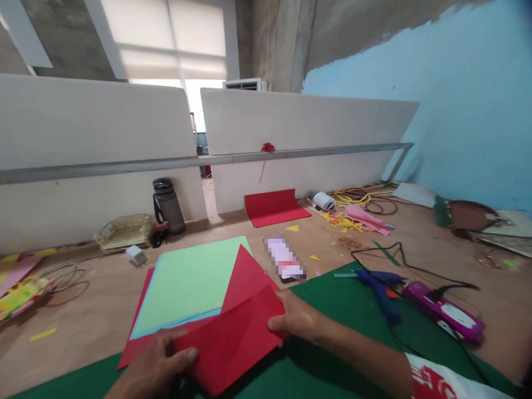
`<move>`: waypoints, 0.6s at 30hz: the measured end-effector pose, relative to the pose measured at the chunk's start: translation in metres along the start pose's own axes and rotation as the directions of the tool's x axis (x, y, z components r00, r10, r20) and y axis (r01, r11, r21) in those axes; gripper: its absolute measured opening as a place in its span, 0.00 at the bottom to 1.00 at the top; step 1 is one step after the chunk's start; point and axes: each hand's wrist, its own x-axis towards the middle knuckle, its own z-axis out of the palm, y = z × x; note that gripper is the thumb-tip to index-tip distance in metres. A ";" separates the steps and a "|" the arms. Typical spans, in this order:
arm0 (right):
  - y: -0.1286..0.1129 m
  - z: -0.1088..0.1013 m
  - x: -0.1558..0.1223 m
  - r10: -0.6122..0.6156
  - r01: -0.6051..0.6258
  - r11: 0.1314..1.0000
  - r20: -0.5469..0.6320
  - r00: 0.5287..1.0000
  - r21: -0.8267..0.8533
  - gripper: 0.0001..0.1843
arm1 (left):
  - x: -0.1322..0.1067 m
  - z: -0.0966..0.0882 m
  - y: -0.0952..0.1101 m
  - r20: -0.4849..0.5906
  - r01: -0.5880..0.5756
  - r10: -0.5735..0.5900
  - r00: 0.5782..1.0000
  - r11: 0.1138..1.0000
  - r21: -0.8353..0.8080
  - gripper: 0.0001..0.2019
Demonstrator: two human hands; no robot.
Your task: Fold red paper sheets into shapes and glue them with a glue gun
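Observation:
A red sheet of paper [233,346] is folded over on itself, with one pointed corner rising behind the fold. My left hand [160,357] pinches its left end between thumb and fingers. At the right end my right hand [295,316] grips the same sheet, thumb in front and fingers behind. Just behind it lies a stack of light green sheets [191,277], with blue and red edges showing underneath. A dark green sheet [324,354] spreads beneath my hands and the red paper.
A phone [285,257] lies beyond the paper. To the right are a blue glue gun [380,288] and a purple power strip [443,310] with black cords. A dark bottle [168,206], a woven basket [124,233] and a curled red sheet [274,208] stand along the white partition [307,124].

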 end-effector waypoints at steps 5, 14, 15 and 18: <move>0.003 0.008 -0.020 -0.264 0.186 0.826 -0.074 0.962 -0.533 0.14 | -0.007 0.010 0.001 0.078 -0.187 0.175 0.982 0.960 0.210 0.14; 0.027 -0.045 -0.066 -0.344 -0.201 0.341 -0.320 0.883 -0.918 0.13 | -0.053 0.031 0.008 0.160 -0.401 0.368 0.916 0.836 0.374 0.06; 0.032 -0.048 -0.067 -0.328 -0.207 0.333 -0.319 0.889 -0.920 0.11 | -0.056 0.031 0.006 0.173 -0.431 0.395 0.902 0.808 0.401 0.05; 0.039 -0.052 -0.065 -0.288 -0.213 0.325 -0.311 0.906 -0.921 0.06 | -0.057 0.029 -0.010 0.223 -0.524 0.476 0.851 0.740 0.422 0.05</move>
